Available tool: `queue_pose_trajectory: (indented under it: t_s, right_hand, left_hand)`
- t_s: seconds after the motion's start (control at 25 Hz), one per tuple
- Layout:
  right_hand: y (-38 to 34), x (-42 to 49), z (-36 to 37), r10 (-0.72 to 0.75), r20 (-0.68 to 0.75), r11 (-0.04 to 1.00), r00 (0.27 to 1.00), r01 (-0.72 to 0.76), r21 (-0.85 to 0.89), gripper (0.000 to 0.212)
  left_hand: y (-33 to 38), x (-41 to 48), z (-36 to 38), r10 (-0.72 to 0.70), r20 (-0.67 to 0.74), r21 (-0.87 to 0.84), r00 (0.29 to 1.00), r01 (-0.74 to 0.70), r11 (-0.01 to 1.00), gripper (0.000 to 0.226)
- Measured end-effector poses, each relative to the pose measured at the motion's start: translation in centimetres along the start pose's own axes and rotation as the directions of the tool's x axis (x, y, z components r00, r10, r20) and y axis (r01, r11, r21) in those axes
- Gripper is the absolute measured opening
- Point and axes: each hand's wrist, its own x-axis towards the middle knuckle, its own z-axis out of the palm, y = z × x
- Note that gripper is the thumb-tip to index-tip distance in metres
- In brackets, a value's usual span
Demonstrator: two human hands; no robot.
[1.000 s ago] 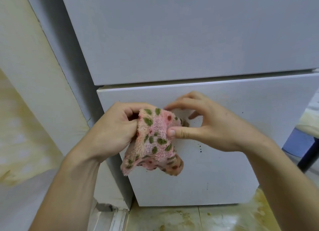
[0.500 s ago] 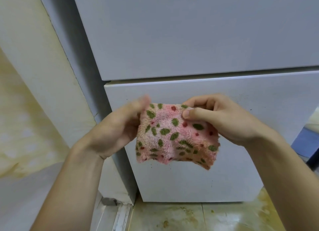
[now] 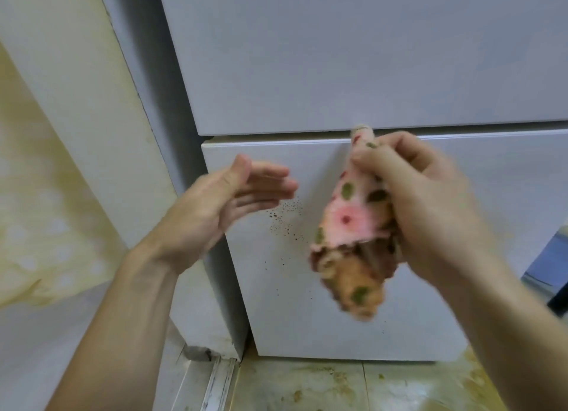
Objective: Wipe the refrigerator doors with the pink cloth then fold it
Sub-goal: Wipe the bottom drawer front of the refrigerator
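place: home kitchen | evidence: white refrigerator doors (image 3: 338, 57), stained tile floor (image 3: 307, 386)

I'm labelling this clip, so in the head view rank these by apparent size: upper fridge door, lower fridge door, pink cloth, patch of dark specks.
1. upper fridge door
2. lower fridge door
3. pink cloth (nearer the camera, so enlarged)
4. patch of dark specks

Your right hand (image 3: 430, 201): it grips the pink cloth (image 3: 353, 220), at 3 o'clock from your left hand (image 3: 221, 204).
Your left hand: flat, fingers straight, holding nothing, apart from the cloth.
Pink cloth: green and red spots; hangs bunched before the lower fridge door (image 3: 307, 318).
Dark specks (image 3: 285, 214): on that door, between your hands.
Floor (image 3: 307, 386): stained, at 6 o'clock.
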Motion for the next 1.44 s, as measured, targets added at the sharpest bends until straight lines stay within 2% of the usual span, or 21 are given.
queue_pose_trajectory:
  t_s: [0.08, 0.12, 0.2, 0.32, 0.4, 0.48, 0.56, 0.6, 0.64, 0.68, 0.72, 0.76, 0.8, 0.84, 1.0, 1.08, 1.16, 1.32, 1.44]
  right_hand:
    - [1.4, -1.5, 3.0, -0.024, 0.023, 0.996, 0.999, 0.022, 0.084, 0.019]
    - [2.6, -1.9, 4.4, -0.05, 0.033, 0.996, 0.998, 0.048, 0.076, 0.019]
    - [5.2, -2.2, 5.8, -0.224, 0.02, 0.966, 0.974, 0.225, -0.13, 0.019]
    - [8.7, -2.8, 6.8, -0.492, 0.005, 0.796, 0.871, 0.451, -0.404, 0.022]
    - [11.6, -4.2, 7.6, -0.612, 0.041, 0.686, 0.79, 0.556, -0.469, 0.034]
    - [14.3, -5.4, 8.2, -0.684, 0.071, 0.601, 0.726, 0.616, -0.509, 0.043]
    - [15.7, -4.8, 8.7, -0.716, 0.036, 0.565, 0.697, 0.608, -0.557, 0.043]
    - [15.8, -3.9, 9.0, -0.733, 0.013, 0.543, 0.68, 0.596, -0.592, 0.041]
    - [15.8, -2.6, 9.3, -0.758, 0.013, 0.49, 0.652, 0.583, -0.647, 0.036]
    - [15.6, -1.1, 9.5, -0.792, 0.038, 0.402, 0.61, 0.567, -0.719, 0.031]
    - [15.6, 0.5, 9.5, -0.822, 0.079, 0.301, 0.564, 0.549, -0.78, 0.026]
    - [15.6, 1.8, 9.3, -0.843, 0.113, 0.221, 0.526, 0.53, -0.819, 0.023]
    - [15.5, 2.9, 9.2, -0.856, 0.125, 0.173, 0.502, 0.506, -0.845, 0.022]
    - [15.4, 3.6, 9.2, -0.862, 0.116, 0.159, 0.493, 0.481, -0.862, 0.025]
    - [15.2, 3.9, 11.0, -0.859, 0.031, 0.211, 0.511, 0.409, -0.888, 0.044]
    - [14.9, 4.1, 11.7, -0.865, 0.057, 0.174, 0.499, 0.405, -0.897, 0.048]
    - [15.1, 4.5, 12.3, -0.848, 0.108, 0.133, 0.52, 0.405, -0.905, 0.053]
    - [15.7, 5.0, 13.3, -0.797, 0.113, 0.091, 0.594, 0.303, -0.949, 0.059]
    - [15.5, 5.6, 14.0, -0.807, 0.127, 0.02, 0.576, 0.242, -0.97, 0.064]
  left_hand:
    - [0.1, -0.6, 0.5, -0.051, 0.233, -0.099, 0.971, 0.076, 0.992, 0.099]
    - [-0.1, -0.9, 0.5, -0.096, 0.265, -0.087, 0.959, 0.123, 0.989, 0.103]
    - [-0.3, -1.2, 0.2, -0.104, 0.247, 0.021, 0.963, 0.101, 0.995, 0.078]
    - [-0.9, -1.8, -0.9, -0.11, 0.221, 0.163, 0.969, 0.074, 0.984, 0.05]
    - [-1.2, -2.0, -1.2, -0.172, 0.197, 0.093, 0.965, 0.156, 0.983, 0.041]
    - [-1.4, -2.2, -1.2, -0.19, 0.259, 0.046, 0.947, 0.184, 0.982, 0.035]
    - [-1.1, -2.0, -0.7, -0.093, 0.26, 0.062, 0.961, 0.079, 0.995, 0.022]
    - [-1.1, -1.7, -0.3, 0.042, 0.163, 0.129, 0.986, -0.063, 0.99, 0.019]
    - [-1.3, -1.3, 0.0, 0.215, 0.0, 0.271, 0.977, -0.207, 0.94, 0.019]
    - [-1.6, -0.8, 0.2, 0.399, -0.175, 0.462, 0.9, -0.283, 0.841, 0.022]
    - [-2.3, -0.3, 0.1, 0.55, -0.307, 0.625, 0.777, -0.271, 0.732, 0.024]
    - [-3.1, 0.1, -0.1, 0.626, -0.395, 0.708, 0.673, -0.211, 0.674, 0.025]
    - [-3.9, 0.4, -0.4, 0.651, -0.452, 0.737, 0.61, -0.156, 0.658, 0.028]
    - [-4.9, 0.6, -0.9, 0.654, -0.489, 0.746, 0.577, -0.113, 0.657, 0.033]
    - [-7.6, 1.0, -2.7, 0.649, -0.542, 0.727, 0.534, -0.09, 0.681, 0.056]
    - [-8.2, 1.0, -3.7, 0.676, -0.547, 0.747, 0.494, -0.077, 0.661, 0.054]
    - [-8.7, 1.2, -5.0, 0.71, -0.537, 0.791, 0.456, -0.023, 0.612, 0.054]
    - [-10.0, 1.8, -6.6, 0.723, -0.487, 0.845, 0.49, 0.057, 0.531, 0.064]
    - [-10.8, 2.2, -7.0, 0.73, -0.469, 0.856, 0.497, 0.053, 0.514, 0.065]
